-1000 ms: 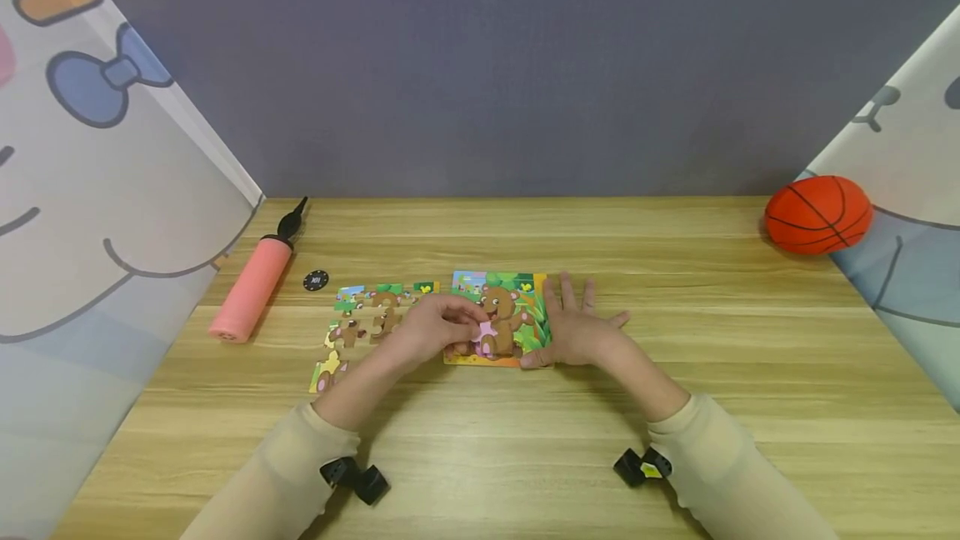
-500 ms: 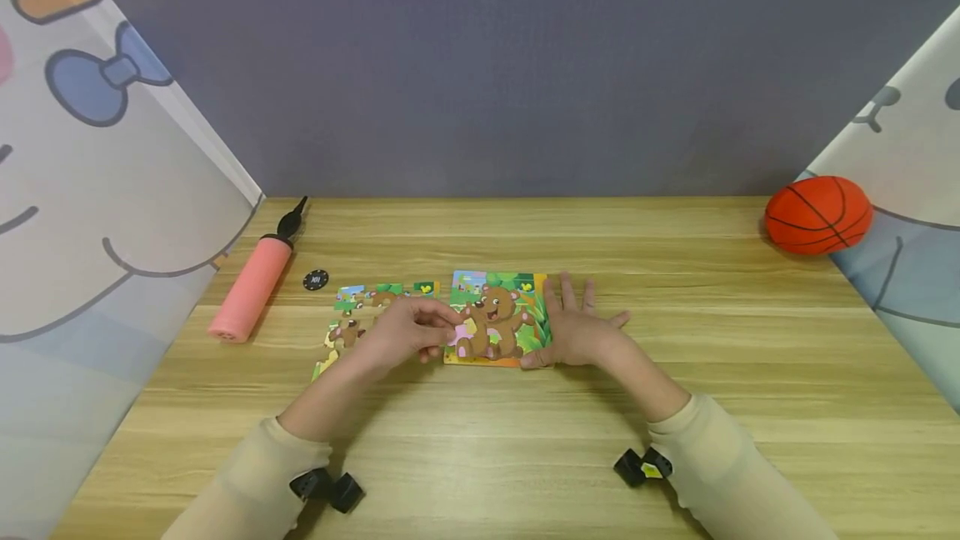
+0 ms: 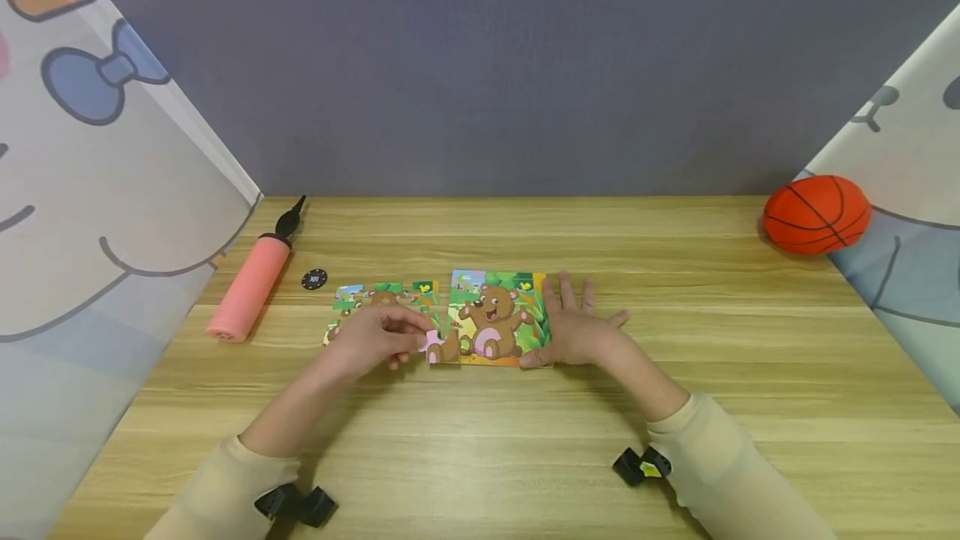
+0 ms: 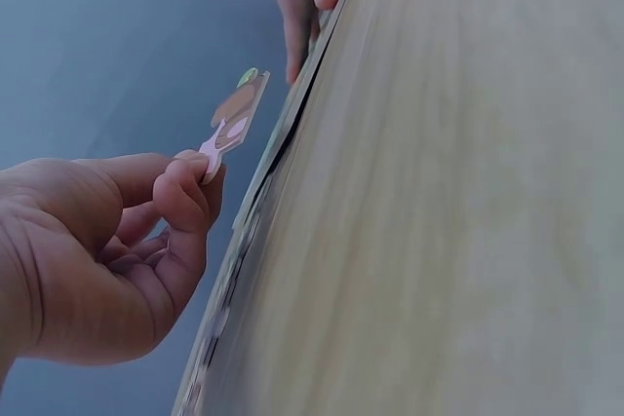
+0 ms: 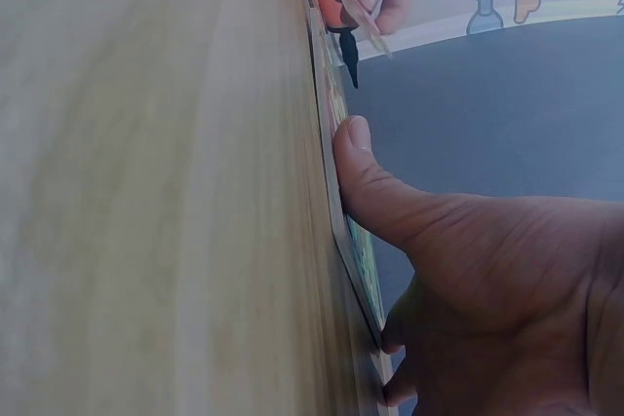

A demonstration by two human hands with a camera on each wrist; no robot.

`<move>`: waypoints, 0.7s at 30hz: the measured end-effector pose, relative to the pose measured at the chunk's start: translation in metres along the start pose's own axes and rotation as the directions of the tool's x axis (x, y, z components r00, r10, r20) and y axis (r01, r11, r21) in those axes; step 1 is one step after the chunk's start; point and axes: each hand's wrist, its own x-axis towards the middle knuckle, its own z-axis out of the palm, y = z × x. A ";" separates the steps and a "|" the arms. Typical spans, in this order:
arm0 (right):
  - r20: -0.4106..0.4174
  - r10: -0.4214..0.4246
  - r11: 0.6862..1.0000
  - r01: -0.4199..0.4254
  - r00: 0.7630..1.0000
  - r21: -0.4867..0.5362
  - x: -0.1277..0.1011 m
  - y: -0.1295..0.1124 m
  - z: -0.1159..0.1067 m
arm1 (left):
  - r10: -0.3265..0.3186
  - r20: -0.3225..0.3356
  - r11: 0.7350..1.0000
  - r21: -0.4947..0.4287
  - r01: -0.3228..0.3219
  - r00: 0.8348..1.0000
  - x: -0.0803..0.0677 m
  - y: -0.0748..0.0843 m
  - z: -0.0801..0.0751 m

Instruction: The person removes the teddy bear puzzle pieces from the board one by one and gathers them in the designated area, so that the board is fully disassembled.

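One puzzle piece (image 3: 437,346) pinched, L fingers (image 3: 411,341), R hand (image 3: 573,329) flat

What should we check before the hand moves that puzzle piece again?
1. Left hand pinches the puzzle piece firmly between its fingers: ok.
2. Piece lifted off the table: ok, by the left wrist view.
3. Right hand rests flat on the puzzle board's right edge, holding it steady: ok.
4. Loose pieces lie left of the board, out of the way: ok.
5. Where the piece fits on the board: cannot tell.
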 end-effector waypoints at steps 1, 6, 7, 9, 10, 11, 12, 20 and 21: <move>0.000 -0.001 1.000 0.001 1.000 0.002 0.000 0.000 0.000 | -0.001 -0.002 1.000 -0.004 0.001 1.000 -0.002 -0.001 -0.002; 0.000 -0.003 1.000 0.003 1.000 0.001 0.001 0.001 0.001 | -0.013 -0.015 1.000 -0.021 0.013 1.000 -0.009 -0.006 -0.014; 0.001 -0.005 1.000 0.005 1.000 0.002 0.001 0.001 0.001 | -0.017 -0.020 1.000 -0.018 0.017 1.000 -0.011 -0.007 -0.016; 0.002 -0.008 1.000 0.008 1.000 0.002 0.002 0.002 0.001 | -0.030 -0.031 1.000 -0.010 0.029 0.999 -0.014 -0.010 -0.021; 0.002 -0.009 1.000 0.009 1.000 0.002 0.002 0.002 0.001 | -0.035 -0.033 0.999 -0.009 0.035 0.999 -0.016 -0.012 -0.023; 0.002 -0.011 1.000 0.011 1.000 -0.001 0.002 0.002 0.001 | -0.042 -0.035 0.999 -0.001 0.042 0.998 -0.017 -0.013 -0.025; 0.003 -0.013 1.000 0.013 1.000 -0.004 0.002 0.002 0.001 | -0.048 -0.035 0.999 0.008 0.048 0.998 -0.019 -0.014 -0.027; 0.027 -0.027 0.998 0.028 0.999 -0.051 0.001 0.003 0.001 | -0.065 -0.021 0.998 0.023 0.065 0.998 -0.030 -0.020 -0.039; 0.032 -0.025 0.998 0.027 0.999 -0.055 0.001 0.003 0.001 | -0.067 -0.017 0.998 0.020 0.067 0.998 -0.032 -0.020 -0.040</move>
